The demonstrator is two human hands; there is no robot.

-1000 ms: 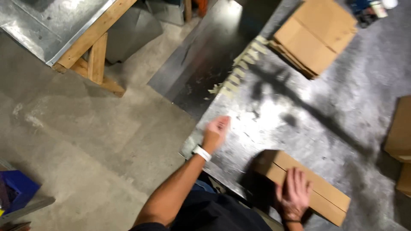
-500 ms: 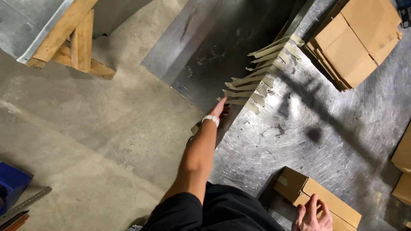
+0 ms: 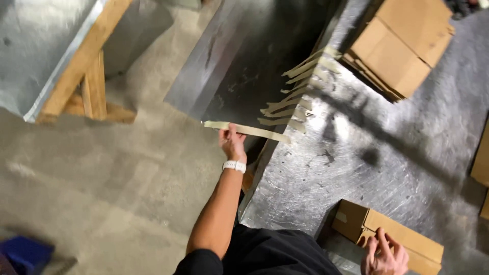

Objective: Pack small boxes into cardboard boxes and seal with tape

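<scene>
Left hand [image 3: 232, 142] grip clamped on tape strip [image 3: 247, 130]; right hand [image 3: 384, 254] fingers resting on cardboard box [image 3: 402, 239].

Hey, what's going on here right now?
A person stands at a metal table. The left hand pinches a tape strip at the table's edge, where more tape strips hang in a row. The right hand rests on a small cardboard box. Flattened cardboard lies farther back.
</scene>
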